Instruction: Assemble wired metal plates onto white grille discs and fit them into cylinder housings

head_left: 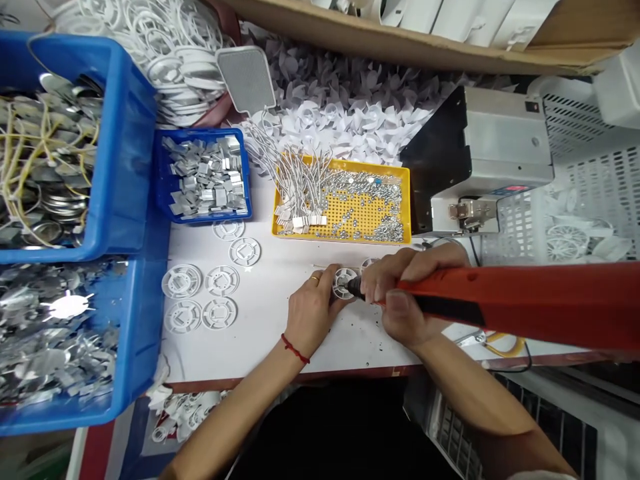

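Observation:
My left hand (313,303) grips the edge of a small white spoked plastic ring (344,283) on the white table. In my right hand (407,290) is a red electric screwdriver (525,300), its dark tip pressed to the middle of that ring. Another white ring (370,263) shows partly behind my right fingers. Several round white plastic bases (220,313) lie to the left of my left hand. Just beyond my hands stands a yellow perforated tray (345,237) with small screws (370,183) and white wires with connectors (303,193).
Blue bins (107,200) of metal parts stand at the left, with a small blue tray (205,217) of metal clips beside them. A grey machine (505,140) is at the back right. Yellow-handled scissors (505,345) lie near the front edge under the screwdriver.

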Demonstrator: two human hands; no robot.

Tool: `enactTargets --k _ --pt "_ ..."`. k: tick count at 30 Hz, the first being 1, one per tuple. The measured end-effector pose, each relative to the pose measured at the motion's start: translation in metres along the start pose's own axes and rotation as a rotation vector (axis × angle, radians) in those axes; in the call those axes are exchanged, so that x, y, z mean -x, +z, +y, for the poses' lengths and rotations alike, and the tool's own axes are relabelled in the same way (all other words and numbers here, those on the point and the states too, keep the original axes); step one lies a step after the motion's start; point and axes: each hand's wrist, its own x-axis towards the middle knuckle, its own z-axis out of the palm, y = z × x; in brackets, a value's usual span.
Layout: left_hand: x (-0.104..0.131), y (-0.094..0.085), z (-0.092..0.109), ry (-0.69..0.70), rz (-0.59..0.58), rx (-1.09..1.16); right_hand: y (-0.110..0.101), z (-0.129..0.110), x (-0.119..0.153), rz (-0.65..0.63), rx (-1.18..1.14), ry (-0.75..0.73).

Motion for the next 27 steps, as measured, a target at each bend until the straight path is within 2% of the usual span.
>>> enactTargets --k 3,8,10,12,13,15,18,20,21,22,24,26,27 --pt "-0.001 0.001 0.000 -0.006 -0.010 -0.001 0.003 -0.002 0.001 0.008 -0.126 -0.055" --pt "-0.002 0.004 0.005 -0.033 0.023 -0.011 0.012 -0.001 -0.003 0.037 -0.087 -0.097" --pt "-0.001 0.002 0.007 -0.030 0.040 -0.006 0.008 -0.006 -0.015 0.097 -0.060 -0.139" --pt "0.002 -0.003 0.006 -0.008 0.068 0.053 -0.009 -0.020 -0.034 0.233 -0.064 -0.222" --pt "0.005 -0.006 0.005 0.006 0.086 0.122 -0.023 -0.031 -0.043 0.315 -0.079 -0.282" --pt "0.011 -0.015 0.001 0.010 0.081 0.385 -0.053 -0.053 -0.054 0.394 -0.092 -0.334" --pt "0.021 -0.028 -0.004 -0.068 -0.059 1.006 -0.089 -0.070 -0.037 0.436 0.127 -0.299" --pt "0.025 -0.031 -0.004 -0.136 -0.162 1.335 -0.092 -0.056 -0.003 0.498 0.358 -0.330" --pt "0.026 -0.031 -0.003 -0.167 -0.187 1.415 -0.087 -0.040 0.016 0.514 0.416 -0.352" --pt "0.026 -0.028 -0.001 -0.196 -0.191 1.439 -0.080 -0.022 0.034 0.367 0.609 -0.205" --pt "0.025 -0.020 0.003 -0.252 -0.152 1.383 -0.061 0.017 0.061 0.224 0.677 -0.056" --pt "0.025 -0.010 0.005 -0.289 -0.079 1.303 -0.049 0.043 0.072 0.085 0.736 0.163" --pt "0.025 -0.006 0.005 -0.302 -0.053 1.281 -0.048 0.047 0.071 0.043 0.727 0.244"
